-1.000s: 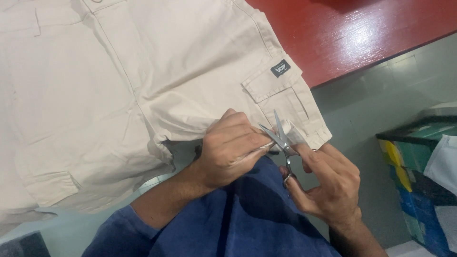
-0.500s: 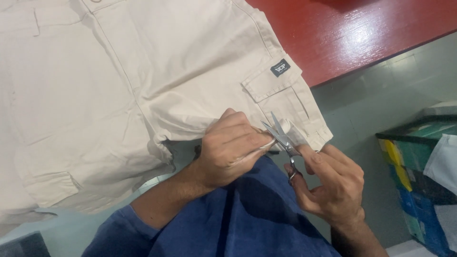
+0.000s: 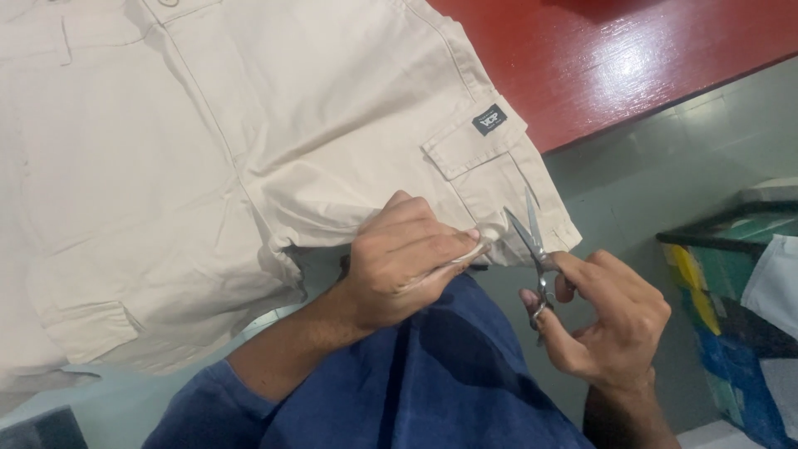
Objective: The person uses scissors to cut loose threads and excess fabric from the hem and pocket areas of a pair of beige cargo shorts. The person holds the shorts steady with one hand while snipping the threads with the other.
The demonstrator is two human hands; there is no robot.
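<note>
Left hand [image 3: 399, 262] pinched hem of beige cotton cargo shorts [image 3: 249, 166] tight at near right leg edge. Right hand [image 3: 603, 320] clamped on small steel scissors [image 3: 532, 249], blades apart just beside hem. Tip: keep cloth taut, snip close, not into seam. Shorts hung off glossy red wooden table [image 3: 615, 58]; grey floor [image 3: 632, 191], coloured boxes [image 3: 731, 333] far right.

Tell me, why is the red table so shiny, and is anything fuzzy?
Head view: a light glares white off the glossy red table; the beige shorts are evenly lit and sharp, with soft shadows in the folds; the left hand and the right hand holding the scissors look clear; the colourful boxes at the right edge are a bit soft.
</note>
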